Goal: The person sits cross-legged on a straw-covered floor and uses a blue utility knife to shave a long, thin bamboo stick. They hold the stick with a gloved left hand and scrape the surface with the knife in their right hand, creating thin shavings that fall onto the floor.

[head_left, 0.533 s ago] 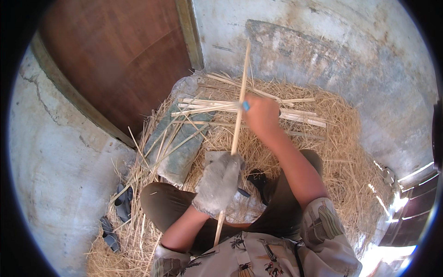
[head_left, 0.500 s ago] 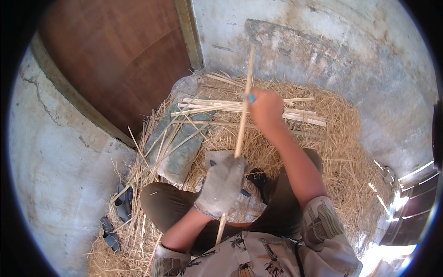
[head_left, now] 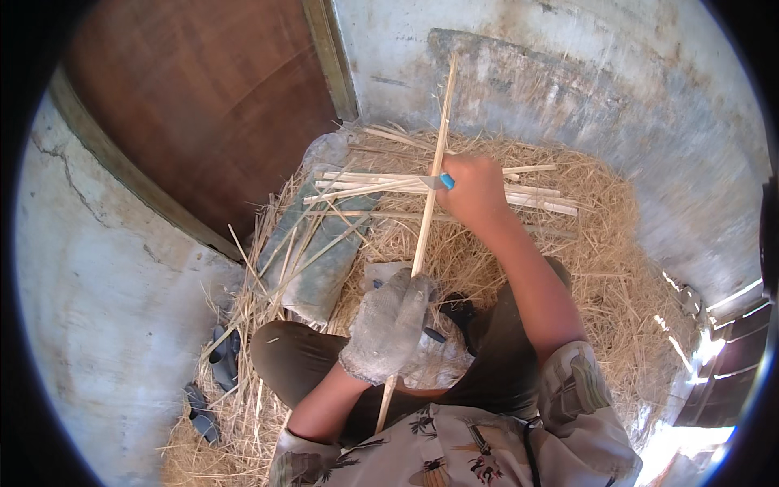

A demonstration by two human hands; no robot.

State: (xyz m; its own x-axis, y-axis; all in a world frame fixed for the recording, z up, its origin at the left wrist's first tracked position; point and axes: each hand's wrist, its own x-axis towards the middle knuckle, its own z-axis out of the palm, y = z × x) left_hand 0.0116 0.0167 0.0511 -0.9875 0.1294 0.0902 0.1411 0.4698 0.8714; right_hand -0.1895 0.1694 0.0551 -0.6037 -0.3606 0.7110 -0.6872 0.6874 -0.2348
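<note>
The left hand (head_left: 389,321), gloved, is closed around a strip (head_left: 425,231) at the lower centre of the frame. The right hand (head_left: 477,191), bare, is clenched on a knife (head_left: 446,181) whose short blade crosses the strip farther up; whether the edge bites into it cannot be told. The strip's long axis runs from the bottom centre to the upper centre of the frame, leaning right toward its top, with the blade roughly across it. The left hand, wrapped about the strip, is thus nearer than the right, which stands just to the right of it. The strip passes through the left grip, with a short end below and the longer part above; a thin splinter stands off near its upper end.

Beyond the knife, other strips (head_left: 365,186) lie crosswise, partly over a green pad (head_left: 326,276). Shavings (head_left: 604,260) cover the floor to the right. Sandals (head_left: 225,357) lie at lower left, a door (head_left: 203,97) stands at upper left and a stained wall (head_left: 560,73) at upper right.
</note>
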